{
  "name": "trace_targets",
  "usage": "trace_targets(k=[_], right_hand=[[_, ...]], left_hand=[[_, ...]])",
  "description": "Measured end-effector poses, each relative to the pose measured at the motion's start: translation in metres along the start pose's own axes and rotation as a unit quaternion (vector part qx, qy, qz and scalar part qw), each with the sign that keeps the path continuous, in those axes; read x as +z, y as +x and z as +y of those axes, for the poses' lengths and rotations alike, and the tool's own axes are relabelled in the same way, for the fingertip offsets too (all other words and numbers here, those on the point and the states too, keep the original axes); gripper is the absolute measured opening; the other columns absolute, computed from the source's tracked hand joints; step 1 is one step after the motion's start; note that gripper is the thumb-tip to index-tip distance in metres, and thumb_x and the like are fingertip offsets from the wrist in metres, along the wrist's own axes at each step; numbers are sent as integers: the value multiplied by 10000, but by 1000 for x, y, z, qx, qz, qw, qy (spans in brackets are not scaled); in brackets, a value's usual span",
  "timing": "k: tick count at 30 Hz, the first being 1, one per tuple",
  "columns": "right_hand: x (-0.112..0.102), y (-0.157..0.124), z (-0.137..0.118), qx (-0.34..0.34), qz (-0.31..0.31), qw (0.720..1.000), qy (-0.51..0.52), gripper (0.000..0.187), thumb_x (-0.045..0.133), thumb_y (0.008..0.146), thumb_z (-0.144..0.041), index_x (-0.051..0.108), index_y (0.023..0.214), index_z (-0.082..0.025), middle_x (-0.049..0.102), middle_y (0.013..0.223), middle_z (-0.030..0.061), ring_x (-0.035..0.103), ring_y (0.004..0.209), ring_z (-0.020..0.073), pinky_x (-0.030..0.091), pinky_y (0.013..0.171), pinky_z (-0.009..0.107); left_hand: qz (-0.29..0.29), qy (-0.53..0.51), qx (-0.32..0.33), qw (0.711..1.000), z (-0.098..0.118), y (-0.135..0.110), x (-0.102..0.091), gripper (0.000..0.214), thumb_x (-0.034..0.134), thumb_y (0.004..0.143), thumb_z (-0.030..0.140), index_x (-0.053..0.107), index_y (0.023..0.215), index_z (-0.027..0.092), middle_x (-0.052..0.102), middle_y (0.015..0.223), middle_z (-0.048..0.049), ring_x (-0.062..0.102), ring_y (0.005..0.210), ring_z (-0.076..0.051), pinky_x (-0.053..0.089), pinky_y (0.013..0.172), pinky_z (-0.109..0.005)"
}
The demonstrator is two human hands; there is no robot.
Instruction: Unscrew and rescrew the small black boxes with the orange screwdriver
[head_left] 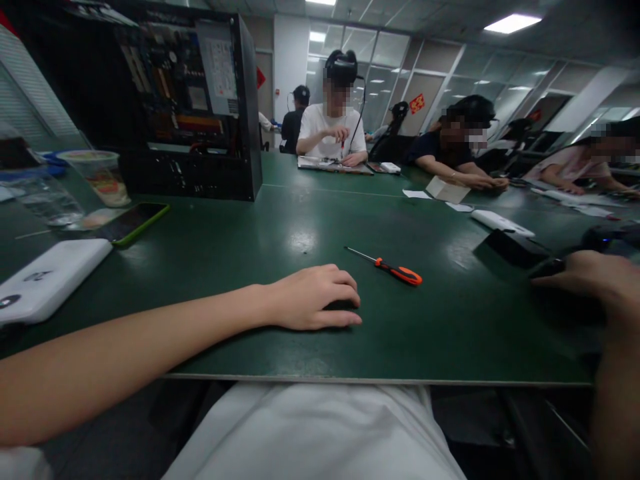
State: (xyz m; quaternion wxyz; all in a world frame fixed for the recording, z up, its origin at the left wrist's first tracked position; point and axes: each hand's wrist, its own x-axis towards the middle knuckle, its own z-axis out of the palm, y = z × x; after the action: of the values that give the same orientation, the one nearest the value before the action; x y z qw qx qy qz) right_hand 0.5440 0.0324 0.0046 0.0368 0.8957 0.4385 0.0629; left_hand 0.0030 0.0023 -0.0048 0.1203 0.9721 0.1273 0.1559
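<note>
My left hand (320, 300) rests palm down on the green table, its fingers loosely apart and nothing held in it. Just beyond its fingertips, to the right, lies a screwdriver (403, 272) with an orange and black handle, its thin shaft pointing left. At the right edge my right hand (595, 277) is smeared by motion. It is over or against dark things that I cannot make out, and its fingers are mostly hidden. A black box-like object (517, 248) sits on the table just left of it.
An open black computer case (250, 120) stands at the back left. Nearby are a plastic cup (103, 177), a phone (137, 223) with a green edge and a white power bank (55, 277). Another white device (503, 223) lies at right. Several people sit across the table (310, 357).
</note>
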Motion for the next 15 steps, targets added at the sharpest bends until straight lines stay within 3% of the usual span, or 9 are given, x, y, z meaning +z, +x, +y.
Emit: trace_targets(k=[1, 3, 6, 8, 10, 12, 15], right_hand=[[-9, -12, -10, 9, -21, 1000, -13, 373, 729, 744, -568, 672, 773, -200, 700, 918, 170, 656, 738, 290, 482, 600, 390], [-34, -38, -39, -29, 5, 999, -25, 452, 607, 854, -610, 690, 1010, -193, 691, 1080, 208, 656, 876, 307, 471, 653, 400], [-72, -88, -94, -211, 44, 976, 29, 607, 633, 858, -605, 647, 1286, -174, 709, 1050, 218, 658, 853, 291, 461, 683, 392], [-90, -127, -133, -354, 32, 932, 71, 737, 707, 799, -600, 607, 1381, -158, 734, 1013, 183, 670, 812, 294, 483, 700, 394], [-102, -164, -168, -509, 8, 852, 118, 738, 701, 787, -631, 621, 1381, -200, 744, 1079, 136, 688, 824, 285, 506, 717, 384], [-107, -193, -199, -586, 19, 799, 131, 687, 707, 775, -648, 652, 1333, -251, 757, 999, 82, 696, 801, 273, 493, 662, 351], [-103, -216, -234, -626, 49, 768, 122, 724, 769, 765, -518, 576, 1408, -249, 745, 954, 84, 697, 784, 259, 440, 599, 300]], left_hand=[[3, 2, 2, 1000, 0, 0, 0, 298, 595, 996, 407, 690, 1120, 154, 681, 1198, -121, 629, 1078, -246, 497, 950, -358], [6, 2, -2, 1000, 1, -1, 0, 300, 607, 988, 396, 681, 1146, 151, 688, 1201, -127, 635, 1081, -253, 504, 954, -369], [23, -5, -37, 999, 2, -3, 3, 361, 626, 973, 362, 621, 1268, 153, 649, 1314, -154, 619, 1175, -283, 497, 1007, -417], [65, -14, -72, 995, 1, -4, 5, 544, 689, 922, 410, 536, 1386, 170, 541, 1463, -182, 541, 1313, -329, 458, 1078, -485], [126, -50, -107, 985, -1, -4, 8, 786, 782, 826, 486, 443, 1470, 191, 443, 1547, -196, 464, 1395, -356, 422, 1124, -526], [167, -125, -145, 967, -5, -3, 9, 883, 823, 774, 505, 409, 1489, 195, 478, 1518, -190, 522, 1344, -338, 464, 1093, -501], [186, -233, -188, 936, -11, 0, 9, 717, 804, 814, 430, 494, 1403, 163, 621, 1372, -150, 639, 1193, -282, 516, 1029, -429]])
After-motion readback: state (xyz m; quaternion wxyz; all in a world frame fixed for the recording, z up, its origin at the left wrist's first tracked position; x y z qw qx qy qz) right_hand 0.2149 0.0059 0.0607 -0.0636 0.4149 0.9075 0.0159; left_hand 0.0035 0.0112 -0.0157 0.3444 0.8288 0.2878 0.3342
